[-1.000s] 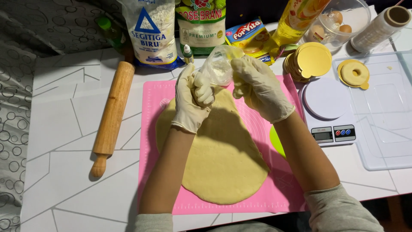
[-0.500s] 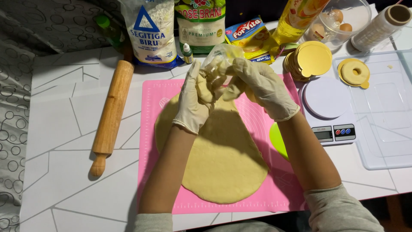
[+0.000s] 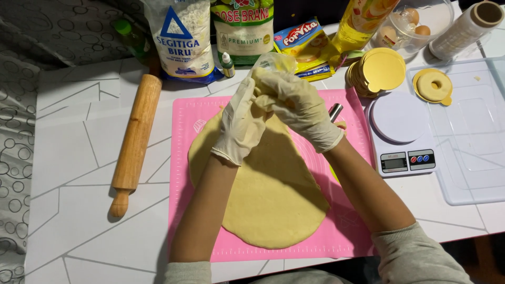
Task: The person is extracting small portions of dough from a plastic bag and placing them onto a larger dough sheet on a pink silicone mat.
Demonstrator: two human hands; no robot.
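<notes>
Gripping a clear bag (image 3: 273, 62), both gloved hands hide dough (image 3: 263, 194) beside rolling pin (image 3: 135, 138).

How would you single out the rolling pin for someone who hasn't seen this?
Start at the pink mat under the flattened yellow dough. Just left of it, on the white table, lies the rolling pin: the only long wooden cylinder, knob handle toward the camera.

White table (image 3: 79, 221) with pink mat (image 3: 189, 231), rolling pin (image 3: 134, 137), scale (image 3: 402, 139).

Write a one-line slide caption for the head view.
Gloved left hand and right hand grip a clear plastic bag above flat yellow dough on pink mat.
</notes>
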